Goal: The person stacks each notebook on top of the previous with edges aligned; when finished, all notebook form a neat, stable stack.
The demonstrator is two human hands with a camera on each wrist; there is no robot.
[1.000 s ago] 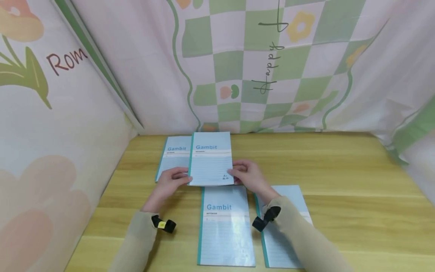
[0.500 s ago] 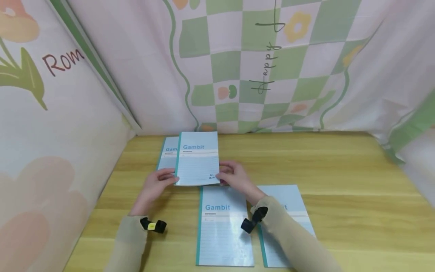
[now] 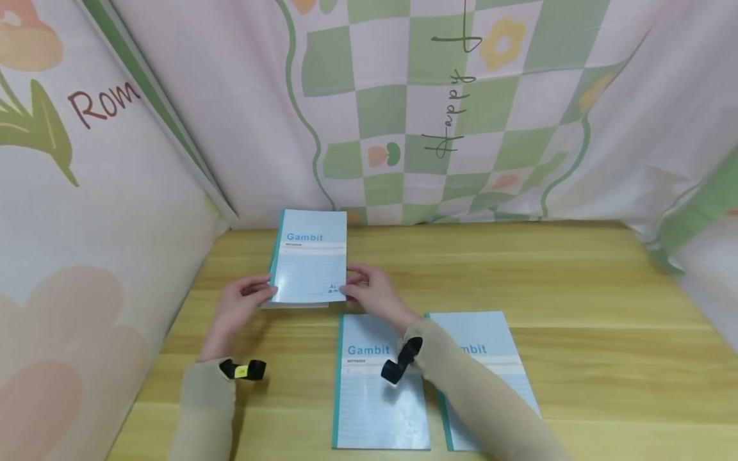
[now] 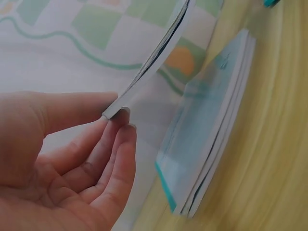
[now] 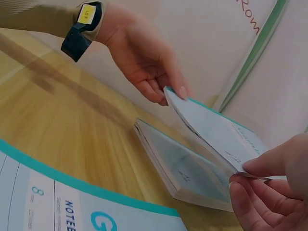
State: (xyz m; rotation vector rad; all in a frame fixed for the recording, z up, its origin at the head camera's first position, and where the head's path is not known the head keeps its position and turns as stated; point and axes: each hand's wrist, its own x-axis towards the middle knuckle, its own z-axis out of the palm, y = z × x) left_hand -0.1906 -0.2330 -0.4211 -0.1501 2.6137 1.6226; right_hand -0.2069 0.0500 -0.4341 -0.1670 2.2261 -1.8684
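A light-blue Gambit notebook [image 3: 312, 266] with a teal spine hangs in the air at the back left. My left hand [image 3: 232, 310] pinches its lower left corner between thumb and fingers. At the lower right corner, my right hand [image 3: 377, 296] pinches it the same way. Directly beneath, apart from it, a stack of similar notebooks [image 4: 204, 120] lies on the table, as the left wrist view shows. Its edge has at least two layers. From the head view the raised notebook hides most of that stack.
Another Gambit notebook [image 3: 375, 410] lies flat at the front middle. To its right lies one more notebook [image 3: 496, 368], partly under my right forearm. The wooden table [image 3: 605, 358] meets a patterned curtain [image 3: 380, 109] at the back and a printed cloth [image 3: 115, 224] on the left.
Both hands have carried the pinched notebook leftward, from partly beside the back-left notebooks to over them. It also sits slightly higher in the head view. The two front notebooks stay put.
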